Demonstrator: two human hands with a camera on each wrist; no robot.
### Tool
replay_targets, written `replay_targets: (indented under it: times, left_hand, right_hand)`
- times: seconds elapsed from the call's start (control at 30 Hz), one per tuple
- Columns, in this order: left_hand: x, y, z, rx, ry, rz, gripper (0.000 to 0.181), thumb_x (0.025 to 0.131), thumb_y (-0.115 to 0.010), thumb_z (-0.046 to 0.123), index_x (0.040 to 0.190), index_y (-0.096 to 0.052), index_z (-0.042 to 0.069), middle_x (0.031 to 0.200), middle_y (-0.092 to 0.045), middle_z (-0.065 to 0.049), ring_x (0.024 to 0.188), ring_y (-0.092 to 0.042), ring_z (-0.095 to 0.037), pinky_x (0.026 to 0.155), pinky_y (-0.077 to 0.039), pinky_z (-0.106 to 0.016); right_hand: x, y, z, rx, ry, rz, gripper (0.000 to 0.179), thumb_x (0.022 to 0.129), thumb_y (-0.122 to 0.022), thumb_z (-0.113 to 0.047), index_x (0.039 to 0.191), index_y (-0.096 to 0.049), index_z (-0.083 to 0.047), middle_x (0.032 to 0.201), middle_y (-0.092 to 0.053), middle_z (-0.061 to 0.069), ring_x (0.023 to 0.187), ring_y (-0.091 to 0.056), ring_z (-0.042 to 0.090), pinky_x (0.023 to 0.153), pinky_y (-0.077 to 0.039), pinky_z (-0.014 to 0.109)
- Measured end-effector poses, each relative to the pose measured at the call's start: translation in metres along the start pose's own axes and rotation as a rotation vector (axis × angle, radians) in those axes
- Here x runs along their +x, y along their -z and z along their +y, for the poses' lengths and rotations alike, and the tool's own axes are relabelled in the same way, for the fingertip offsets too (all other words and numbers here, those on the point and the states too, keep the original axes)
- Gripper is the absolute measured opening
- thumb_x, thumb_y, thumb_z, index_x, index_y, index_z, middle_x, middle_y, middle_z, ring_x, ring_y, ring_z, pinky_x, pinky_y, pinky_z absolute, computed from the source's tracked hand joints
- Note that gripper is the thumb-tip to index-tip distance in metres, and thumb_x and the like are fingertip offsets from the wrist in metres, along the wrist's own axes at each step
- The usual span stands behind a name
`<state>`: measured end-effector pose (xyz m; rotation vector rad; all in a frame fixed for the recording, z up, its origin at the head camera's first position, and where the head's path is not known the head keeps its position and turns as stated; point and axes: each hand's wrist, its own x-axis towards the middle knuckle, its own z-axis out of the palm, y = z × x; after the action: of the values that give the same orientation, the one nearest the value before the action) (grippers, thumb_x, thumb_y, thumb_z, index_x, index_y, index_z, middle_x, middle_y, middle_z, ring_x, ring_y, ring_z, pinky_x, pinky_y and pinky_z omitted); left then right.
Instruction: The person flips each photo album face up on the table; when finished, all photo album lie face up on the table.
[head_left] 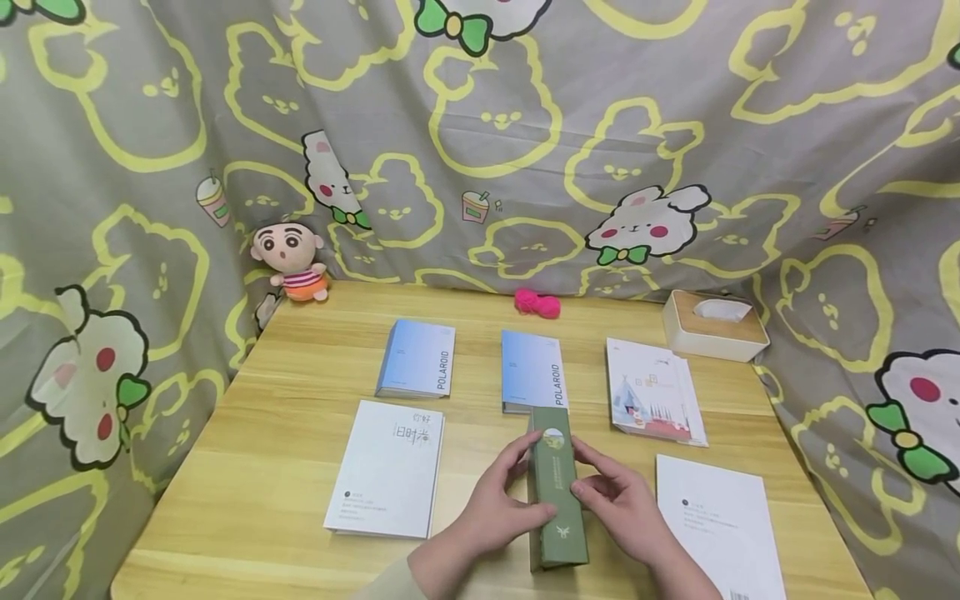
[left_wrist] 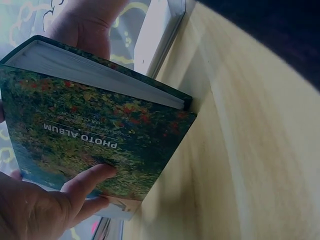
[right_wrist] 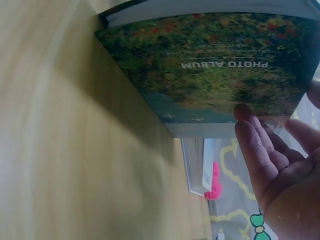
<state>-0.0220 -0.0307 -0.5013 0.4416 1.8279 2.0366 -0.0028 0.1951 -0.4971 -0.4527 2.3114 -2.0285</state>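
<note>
A thick photo album stands on edge on the wooden table, its green spine facing up. My left hand holds it from the left, thumb on the spine and fingers along the cover. From the right, my right hand grips it too, its thumb at the spine's edge. In the left wrist view the flowery cover reads PHOTO ALBUM, and pale page edges show beside it. The right wrist view shows the same kind of cover, with fingers against it.
Two blue POLAROID albums lie behind. White books lie at left and front right; an illustrated white album is at right. Farther back are a tissue box, pink yarn and a plush doll.
</note>
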Motion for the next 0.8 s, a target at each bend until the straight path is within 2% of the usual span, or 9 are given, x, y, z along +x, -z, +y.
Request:
replay_targets:
  times: [0.27,0.53,0.63,0.8]
  left_hand:
    - [-0.003,0.003,-0.005,-0.088,-0.053,-0.023,0.088,0.086,-0.076,0.002,0.164,-0.035,0.013,0.170,-0.026,-0.027,0.151,-0.025,-0.058,0.093,-0.060,-0.043]
    - [-0.005,0.004,-0.007,-0.087,-0.043,-0.014,0.088,0.087,-0.076,0.004,0.164,-0.035,0.013,0.169,-0.026,-0.027,0.150,-0.027,-0.058,0.097,-0.058,-0.046]
    - [-0.004,0.004,-0.008,-0.068,-0.045,-0.021,0.088,0.088,-0.076,0.006,0.165,-0.034,0.014,0.170,-0.025,-0.027,0.150,-0.028,-0.058,0.098,-0.058,-0.045]
    - [-0.003,0.003,-0.011,-0.014,-0.050,-0.042,0.087,0.091,-0.074,0.008,0.166,-0.032,0.018,0.171,-0.023,-0.023,0.151,-0.026,-0.056,0.104,-0.054,-0.042]
  right_hand:
    - [0.000,0.000,0.009,0.081,-0.007,-0.077,0.046,0.107,-0.054,0.006,0.148,-0.041,0.020,0.142,-0.041,0.053,0.098,-0.076,0.017,0.074,-0.065,0.043]
    - [-0.001,0.007,0.025,0.219,-0.077,-0.197,0.049,0.109,-0.050,0.002,0.151,-0.032,0.021,0.145,-0.034,0.055,0.110,-0.072,0.018,0.084,-0.064,0.046]
    - [-0.002,0.010,0.030,0.257,-0.103,-0.217,0.050,0.110,-0.049,0.000,0.151,-0.030,0.021,0.148,-0.042,0.046,0.113,-0.071,0.018,0.088,-0.063,0.045]
    - [-0.003,0.012,0.035,0.285,-0.134,-0.217,0.050,0.110,-0.051,-0.002,0.152,-0.032,0.019,0.145,-0.062,0.007,0.112,-0.071,0.018,0.088,-0.063,0.042]
